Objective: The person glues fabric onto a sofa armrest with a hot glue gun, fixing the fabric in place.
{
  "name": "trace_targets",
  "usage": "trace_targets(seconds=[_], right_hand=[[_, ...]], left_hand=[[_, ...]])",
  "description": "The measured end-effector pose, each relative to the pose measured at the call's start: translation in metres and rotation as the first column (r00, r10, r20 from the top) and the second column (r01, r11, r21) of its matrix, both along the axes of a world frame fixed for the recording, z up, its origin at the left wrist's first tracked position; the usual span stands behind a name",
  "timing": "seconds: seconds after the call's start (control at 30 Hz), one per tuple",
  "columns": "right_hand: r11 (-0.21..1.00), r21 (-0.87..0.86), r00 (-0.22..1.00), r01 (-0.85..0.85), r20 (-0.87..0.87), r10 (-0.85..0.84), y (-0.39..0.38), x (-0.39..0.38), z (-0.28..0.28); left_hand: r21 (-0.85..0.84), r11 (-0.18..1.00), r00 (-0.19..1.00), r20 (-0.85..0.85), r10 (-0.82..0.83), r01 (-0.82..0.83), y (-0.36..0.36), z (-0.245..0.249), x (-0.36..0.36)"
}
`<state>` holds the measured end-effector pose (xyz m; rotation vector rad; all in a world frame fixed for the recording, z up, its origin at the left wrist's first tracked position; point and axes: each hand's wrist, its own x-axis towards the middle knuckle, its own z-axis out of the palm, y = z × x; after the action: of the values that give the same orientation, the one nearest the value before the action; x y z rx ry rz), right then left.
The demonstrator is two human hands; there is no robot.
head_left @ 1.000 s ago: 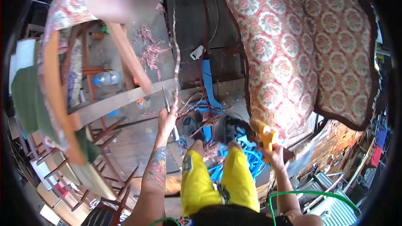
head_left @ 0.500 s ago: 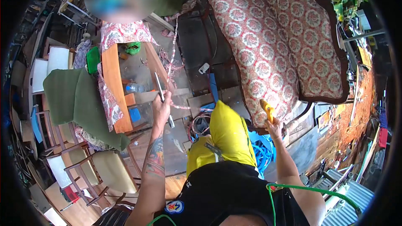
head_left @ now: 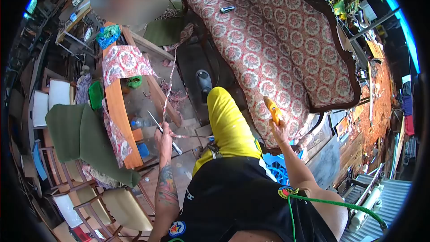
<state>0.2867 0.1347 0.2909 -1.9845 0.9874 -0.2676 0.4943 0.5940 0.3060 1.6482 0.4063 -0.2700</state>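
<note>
My left hand (head_left: 164, 145) is closed around a long, slim metal tool (head_left: 155, 121); its pointed end sticks out ahead and its silver end behind. A patterned fabric cord (head_left: 169, 85) comes down to the same hand and trails off to the right. My right hand (head_left: 280, 131) grips a yellow-orange hand tool (head_left: 273, 110), whose exact kind I cannot tell. That tool overlaps the near end of the sofa seat (head_left: 251, 56), covered in red-and-cream floral fabric. Farther up the seat lies a small cutter knife (head_left: 227, 9).
At left, a wooden frame (head_left: 120, 112) has floral fabric draped over it. Green upholstered cushions (head_left: 83, 136) and wooden chairs (head_left: 127, 208) stand beyond. Blue strapping (head_left: 273, 166) lies by the sofa's near end. My shoe (head_left: 204, 80) is on the dark floor beside the sofa.
I have stepped forward, one foot now showing beside the sofa. Both hands have shifted a little left and nearer my body, still holding their tools. The cord has moved with my left hand.
</note>
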Motion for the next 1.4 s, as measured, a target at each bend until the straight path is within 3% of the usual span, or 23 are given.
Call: trace_targets(seconds=[0.03,0.07,0.1,0.13,0.17,0.23,0.33,0.37,0.43,0.5,0.6,0.73,0.8,0.9,0.97,1.07,1.17,1.33,1.4], right_hand=[[1.0,-0.002,1.0,0.003,0.006,-0.003,0.003,0.012,0.001],[1.0,0.006,1.0,0.015,0.026,-0.016,0.002,0.029,-0.001],[1.0,0.016,0.999,0.027,0.043,-0.027,0.003,0.048,-0.001],[0.987,0.143,0.987,0.071,0.134,-0.09,0.008,0.069,0.0],[0.987,0.146,0.986,0.066,0.139,-0.087,0.004,0.087,-0.009],[0.998,0.0,0.983,0.057,0.173,-0.056,-0.008,0.129,-0.037],[0.989,-0.145,0.991,-0.028,0.124,0.046,-0.028,0.209,-0.063],[0.977,-0.197,0.98,-0.08,0.163,0.113,-0.032,0.242,-0.068],[0.921,-0.353,0.919,-0.162,0.287,0.271,-0.033,0.317,-0.045],[0.897,-0.32,0.919,-0.304,0.149,0.365,-0.039,0.356,-0.011],[0.957,-0.099,0.961,-0.273,-0.062,0.268,-0.041,0.435,0.026],[0.924,-0.124,0.932,-0.362,-0.086,0.353,-0.064,0.468,0.017],[0.949,-0.062,0.95,-0.309,-0.073,0.305,-0.068,0.483,0.022],[0.961,-0.066,0.962,-0.27,0.009,0.271,-0.071,0.512,0.033],[0.846,-0.378,0.904,-0.376,0.051,0.425,-0.078,0.521,0.021],[0.97,-0.045,0.971,-0.238,0.021,0.239,-0.073,0.547,0.04],[0.954,-0.137,0.962,-0.268,0.019,0.273,-0.076,0.577,0.055],[0.968,-0.097,0.973,-0.232,-0.011,0.232,-0.078,0.631,0.079],[0.965,-0.152,0.976,-0.216,0.006,0.219,-0.081,0.649,0.063]], left_hand=[[-0.095,0.995,1.0,0.023,0.021,-0.018,-0.012,0.021,0.009],[-0.078,0.997,0.999,0.048,0.016,-0.012,-0.024,0.043,0.021],[-0.081,0.997,0.998,0.056,0.015,-0.01,-0.032,0.046,0.037],[-0.105,0.994,0.99,0.141,0.017,-0.002,-0.037,0.046,0.054],[-0.125,0.992,0.974,0.227,0.021,0.007,-0.043,0.048,0.074],[-0.178,0.983,0.97,0.228,0.086,-0.046,-0.065,0.062,0.124],[-0.11,0.993,0.953,0.294,0.072,-0.041,-0.095,0.061,0.225],[-0.133,0.991,0.936,0.344,0.079,-0.035,-0.103,0.038,0.268],[-0.171,0.979,0.929,0.332,0.161,-0.109,-0.14,0.038,0.35],[-0.3,0.952,0.982,0.156,0.106,-0.056,-0.166,0.059,0.426],[-0.436,0.893,0.982,0.091,0.166,-0.11,-0.2,0.081,0.517],[-0.536,0.829,0.975,0.044,0.217,-0.161,-0.224,0.118,0.58],[-0.625,0.755,0.971,-0.018,0.238,-0.196,-0.237,0.149,0.598],[-0.624,0.762,0.972,0.01,0.233,-0.176,-0.25,0.178,0.626],[-0.647,0.746,0.975,0.017,0.221,-0.158,-0.257,0.193,0.646],[-0.625,0.779,0.983,0.105,0.152,-0.054,-0.271,0.23,0.672],[-0.619,0.785,0.982,0.151,0.111,0.007,-0.284,0.246,0.702],[-0.622,0.78,0.98,0.188,0.063,0.069,-0.301,0.245,0.769],[-0.627,0.773,0.979,0.201,0.035,0.101,-0.305,0.242,0.802]])
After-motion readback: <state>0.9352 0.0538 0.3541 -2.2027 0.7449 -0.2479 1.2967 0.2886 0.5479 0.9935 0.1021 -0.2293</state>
